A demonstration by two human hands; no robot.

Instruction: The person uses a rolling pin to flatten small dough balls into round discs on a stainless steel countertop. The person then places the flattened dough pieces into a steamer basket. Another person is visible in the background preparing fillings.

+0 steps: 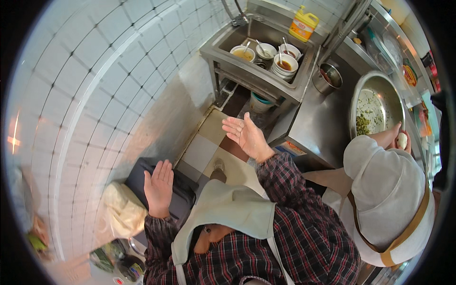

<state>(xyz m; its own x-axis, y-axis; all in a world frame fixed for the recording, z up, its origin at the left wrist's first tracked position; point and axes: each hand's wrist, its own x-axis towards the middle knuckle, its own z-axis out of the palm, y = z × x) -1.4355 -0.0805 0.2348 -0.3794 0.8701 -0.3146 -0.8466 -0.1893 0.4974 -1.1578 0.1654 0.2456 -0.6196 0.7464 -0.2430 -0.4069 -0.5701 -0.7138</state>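
Both of my hands are raised before me, palms showing, with nothing in them. My left hand (159, 188) has its fingers straight and the thumb a little apart, above a dark grey bin (142, 178). Over the tiled floor (203, 151), my right hand (245, 137) has its thumb spread and its fingers extended to the left. Ahead is a stainless steel sink (228, 44) holding several white bowls, some with spoons and liquid leftovers. A stack of bowls (284, 69) stands at the sink's right front.
A co-worker (384, 199) at right holds a pale piece of food (402, 141) beside a large steel basin (377, 103) with chopped greens. A steel pot (327, 79) stands on the counter (317, 121). A yellow jug (303, 25) is behind the sink; a bucket (261, 104) sits below.
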